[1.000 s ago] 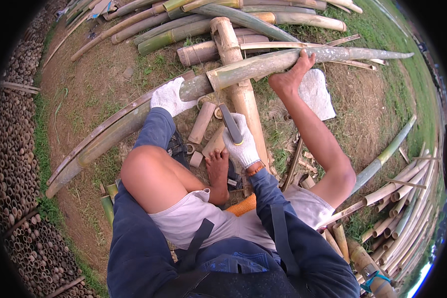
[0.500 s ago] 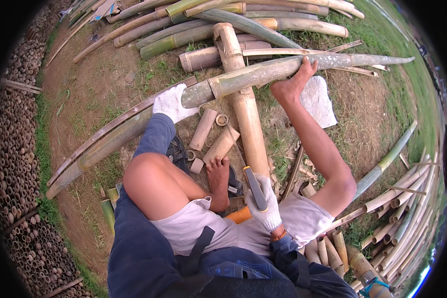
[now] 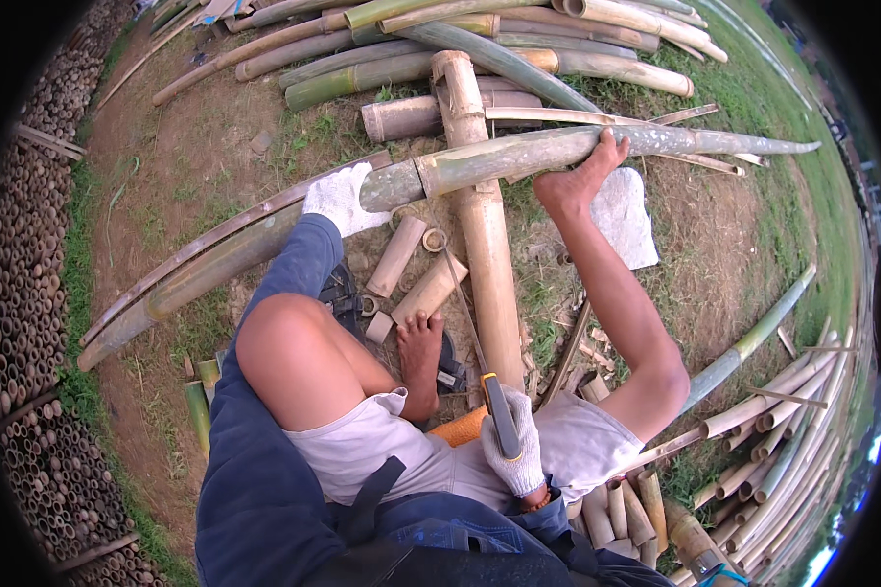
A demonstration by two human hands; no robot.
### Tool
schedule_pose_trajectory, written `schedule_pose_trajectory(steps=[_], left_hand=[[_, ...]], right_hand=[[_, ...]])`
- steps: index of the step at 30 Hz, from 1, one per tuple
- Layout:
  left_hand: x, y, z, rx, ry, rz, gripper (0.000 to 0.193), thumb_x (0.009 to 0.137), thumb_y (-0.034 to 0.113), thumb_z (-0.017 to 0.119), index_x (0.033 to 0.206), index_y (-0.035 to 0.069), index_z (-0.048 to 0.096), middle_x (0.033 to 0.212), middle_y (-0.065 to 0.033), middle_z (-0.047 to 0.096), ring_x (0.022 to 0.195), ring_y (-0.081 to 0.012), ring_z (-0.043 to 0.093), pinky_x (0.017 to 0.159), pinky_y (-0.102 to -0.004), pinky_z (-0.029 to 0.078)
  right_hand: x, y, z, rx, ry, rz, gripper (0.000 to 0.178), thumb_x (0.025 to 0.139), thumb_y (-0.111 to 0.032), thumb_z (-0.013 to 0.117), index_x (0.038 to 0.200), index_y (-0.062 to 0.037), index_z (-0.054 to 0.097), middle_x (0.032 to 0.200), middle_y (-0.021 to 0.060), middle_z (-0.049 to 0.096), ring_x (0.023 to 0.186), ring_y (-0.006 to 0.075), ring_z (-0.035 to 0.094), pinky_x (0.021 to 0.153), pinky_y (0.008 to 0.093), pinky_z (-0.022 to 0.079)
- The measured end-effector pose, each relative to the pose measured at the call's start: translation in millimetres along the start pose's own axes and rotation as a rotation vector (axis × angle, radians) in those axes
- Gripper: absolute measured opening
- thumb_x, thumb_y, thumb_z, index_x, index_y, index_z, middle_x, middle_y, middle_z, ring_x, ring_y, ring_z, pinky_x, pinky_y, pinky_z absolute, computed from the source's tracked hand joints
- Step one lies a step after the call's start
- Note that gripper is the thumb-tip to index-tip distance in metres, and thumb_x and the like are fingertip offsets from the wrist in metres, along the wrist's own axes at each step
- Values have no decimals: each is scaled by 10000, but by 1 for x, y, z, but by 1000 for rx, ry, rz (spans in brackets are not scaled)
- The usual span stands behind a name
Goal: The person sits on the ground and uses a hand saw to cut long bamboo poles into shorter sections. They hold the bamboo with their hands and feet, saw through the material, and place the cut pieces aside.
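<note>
Over there, my left hand (image 3: 341, 203) clamps its fingers on a bamboo pole (image 3: 394, 184); my right hand (image 3: 521, 455) wraps its fingers round a saw handle (image 3: 500, 419).

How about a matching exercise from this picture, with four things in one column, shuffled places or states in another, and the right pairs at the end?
Things:
1. White-gloved left hand
2. White-gloved right hand
3. Short pale bamboo pieces
4. Flat whitish slab

Places and states:
A. On the ground beside the bare right lower leg
B. Gripping mottled green-grey bamboo
C. By the toes of the bare left foot
D. Holding a thin-bladed tool with grey-and-yellow handle

Pairs: 1-B, 2-D, 3-C, 4-A
</note>
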State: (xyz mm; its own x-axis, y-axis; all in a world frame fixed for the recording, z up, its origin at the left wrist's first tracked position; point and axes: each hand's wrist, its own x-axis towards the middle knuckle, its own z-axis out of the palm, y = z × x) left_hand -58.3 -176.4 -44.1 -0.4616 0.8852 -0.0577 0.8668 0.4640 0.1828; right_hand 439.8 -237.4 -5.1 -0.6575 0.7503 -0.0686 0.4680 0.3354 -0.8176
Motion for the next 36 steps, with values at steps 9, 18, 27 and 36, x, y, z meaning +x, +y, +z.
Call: schedule_pose_trajectory(steps=[9, 18, 27, 36], left_hand=[[0, 9, -10, 1, -63, -41, 1069, 753, 740, 892, 1578, 133, 585, 1483, -193, 709, 1371, -373, 693, 1151, -507, 554], [4, 1, -1, 36, -32, 14, 1100, 763, 731, 891, 1620, 130, 551, 1527, -185, 687, 1404, -373, 671, 1185, -514, 528], [-1, 3, -7, 11, -70, 12, 992, 763, 708, 886, 1525, 131, 620, 1394, -198, 747, 1280, -390, 734, 1092, -522, 579], [-1, -4, -2, -15, -69, 61, 989, 754, 689, 916, 1483, 90, 620, 1306, -211, 764, 1183, -413, 766, 1009, -556, 602]], right_hand=[[231, 13, 108, 207, 150, -183, 538, 939, -177, 792, 1432, -126, 584, 1309, 214, 698, 1254, 463, 682, 1032, 532, 602], [12, -10, -1, 66, 22, 5, 580, 930, -37, 771, 1482, -39, 595, 1374, 220, 698, 1319, 422, 709, 1093, 470, 586], [188, 14, 92, 208, 129, -220, 469, 1010, -54, 716, 1458, -22, 581, 1313, 197, 689, 1200, 371, 713, 1062, 433, 564], [56, 34, 37, -28, 71, -291, 384, 1017, -48, 649, 1389, 34, 600, 1196, 193, 586, 1096, 358, 649, 1030, 478, 527]])
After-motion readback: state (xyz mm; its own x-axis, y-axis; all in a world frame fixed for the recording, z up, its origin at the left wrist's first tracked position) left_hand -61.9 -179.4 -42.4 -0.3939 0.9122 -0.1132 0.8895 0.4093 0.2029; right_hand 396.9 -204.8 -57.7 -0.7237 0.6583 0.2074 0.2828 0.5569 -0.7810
